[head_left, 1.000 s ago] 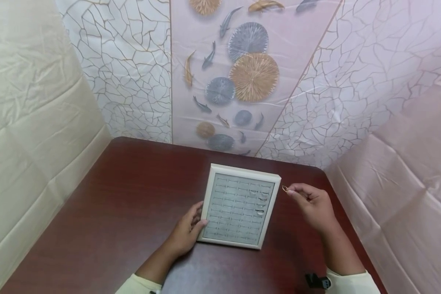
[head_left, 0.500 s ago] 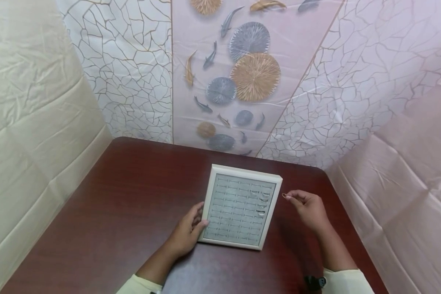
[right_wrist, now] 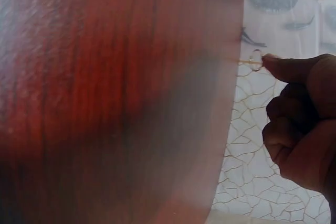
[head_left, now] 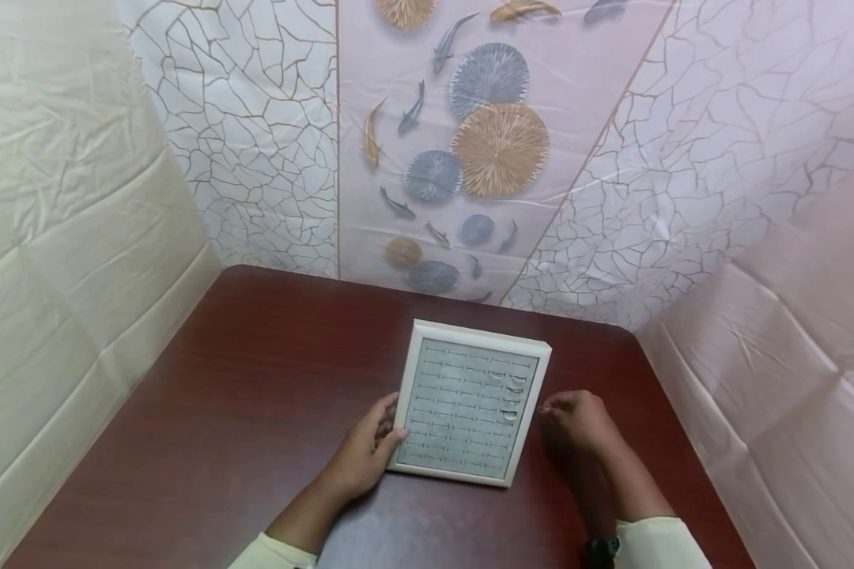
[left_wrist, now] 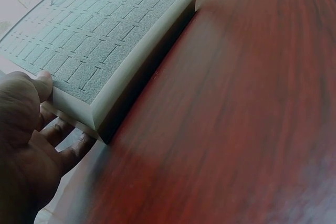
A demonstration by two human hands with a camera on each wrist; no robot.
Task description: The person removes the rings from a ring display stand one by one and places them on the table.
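A ring display tray (head_left: 462, 407) with a pale frame and grey slotted padding stands tilted on the table. Several rings (head_left: 514, 391) sit in slots near its upper right side. My left hand (head_left: 361, 450) grips the tray's left edge, thumb on the front and fingers behind, as the left wrist view also shows. Just right of the tray, my right hand (head_left: 582, 423) pinches a thin gold-coloured ring (right_wrist: 255, 60) between thumb and finger. In the right wrist view the other fingers of that hand are curled in.
The dark red-brown table (head_left: 256, 356) has a glossy surface. Behind it hangs a patterned cloth (head_left: 498, 150) with fish and round motifs. Beige fabric walls (head_left: 64, 237) close in on both sides. A black band (head_left: 601, 551) shows at the right sleeve.
My right hand has moved down and a little left with the ring, closer to the tray's right edge. The left hand keeps its grip on the tray.
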